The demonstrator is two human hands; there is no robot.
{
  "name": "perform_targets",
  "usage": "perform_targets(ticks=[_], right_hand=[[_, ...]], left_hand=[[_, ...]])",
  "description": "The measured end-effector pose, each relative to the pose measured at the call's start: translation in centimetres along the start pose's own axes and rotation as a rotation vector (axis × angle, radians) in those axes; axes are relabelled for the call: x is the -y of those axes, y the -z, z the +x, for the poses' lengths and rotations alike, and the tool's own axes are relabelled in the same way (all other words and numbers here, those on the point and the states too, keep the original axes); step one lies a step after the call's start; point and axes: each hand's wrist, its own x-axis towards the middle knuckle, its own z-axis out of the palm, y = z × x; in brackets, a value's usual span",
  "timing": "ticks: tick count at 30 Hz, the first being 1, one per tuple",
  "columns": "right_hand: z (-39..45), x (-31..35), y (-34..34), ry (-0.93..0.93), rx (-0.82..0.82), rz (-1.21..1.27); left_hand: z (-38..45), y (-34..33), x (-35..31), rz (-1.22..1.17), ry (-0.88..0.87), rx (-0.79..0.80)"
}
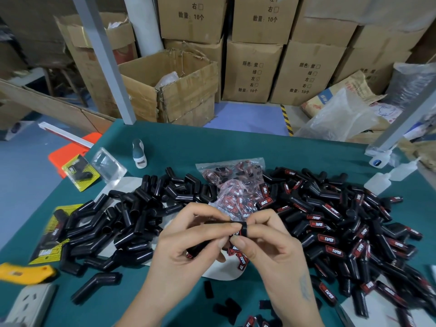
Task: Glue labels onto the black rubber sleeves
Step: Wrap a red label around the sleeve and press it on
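Note:
Both hands meet over the middle of the green table (212,147). My left hand (186,237) grips a black rubber sleeve (238,226) between thumb and fingers. My right hand (266,241) pinches the sleeve's right end, its thumb pressing on the near side. A pile of plain black sleeves (122,215) lies to the left. To the right lies a pile of sleeves with red and white labels (349,230). A clear bag of loose labels (236,185) sits just behind my hands. A few loose labels (240,260) lie on white paper below the hands.
Glue bottles (387,173) stand at the right edge, and a white bottle (139,153) at the back left. Yellow packaging cards (80,172), a yellow tool (26,272) and a power strip (30,303) lie on the left. Cardboard boxes (252,72) are stacked behind.

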Motion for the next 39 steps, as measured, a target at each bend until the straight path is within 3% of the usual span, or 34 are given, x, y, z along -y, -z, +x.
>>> perform_targets(ticks=[6, 10, 13, 18, 31, 39], right_hand=[[-0.2, -0.2, 0.0, 0.017, 0.063, 0.088], [-0.3, -0.5, -0.6, 0.052, -0.023, 0.044], [-0.4, -0.9, -1.2, 0.137, -0.147, 0.029], [-0.3, -0.7, -1.0, 0.36, -0.11, -0.198], [-0.4, -0.6, -0.6, 0.349, -0.131, -0.181], [-0.5, -0.3, -0.4, 0.334, -0.109, -0.196]], left_hand=[[0.0, 0.2, 0.4, -0.033, 0.016, 0.002], [-0.1, 0.3, 0.5, -0.054, 0.057, -0.024], [-0.2, 0.5, 0.4, -0.058, 0.083, -0.037], [-0.2, 0.6, 0.1, -0.028, 0.073, -0.032], [-0.4, 0.2, -0.7, 0.004, 0.039, -0.084], [-0.2, 0.8, -0.6, 0.148, -0.048, -0.028]])
